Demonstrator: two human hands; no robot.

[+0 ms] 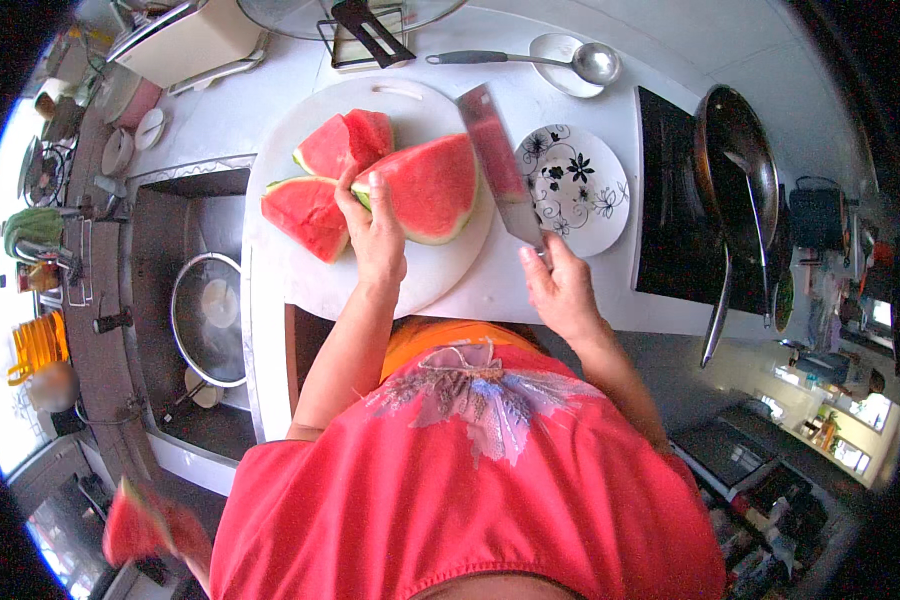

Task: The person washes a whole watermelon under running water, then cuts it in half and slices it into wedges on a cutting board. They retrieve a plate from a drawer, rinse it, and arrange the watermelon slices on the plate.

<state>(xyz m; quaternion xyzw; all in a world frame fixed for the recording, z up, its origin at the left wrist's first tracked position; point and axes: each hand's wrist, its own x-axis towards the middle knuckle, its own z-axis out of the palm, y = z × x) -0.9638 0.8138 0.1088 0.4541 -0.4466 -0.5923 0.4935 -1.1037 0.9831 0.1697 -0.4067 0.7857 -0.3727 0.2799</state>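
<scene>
A large red watermelon wedge [427, 187] lies on a round white cutting board [435, 285], its rind edge facing right and front. My left hand [375, 240] grips its left end, thumb on one side and fingers on the other. Two smaller watermelon pieces, one at the back [341, 142] and one at the front left [307, 214], rest beside that hand. My right hand [562, 281] holds a cleaver [499, 154] by its handle. The broad blade is raised, slightly blurred, just right of the large wedge, and reflects red. It partly covers a white floral plate [585, 191].
A sink [195, 184] with a round strainer [180, 322] lies left. Behind the board are a lid stand [337, 52] and a ladle [596, 64] on a small dish. A pan [735, 165] sits on the cooktop [664, 210]. Another watermelon wedge [135, 525], blurred, appears lower left.
</scene>
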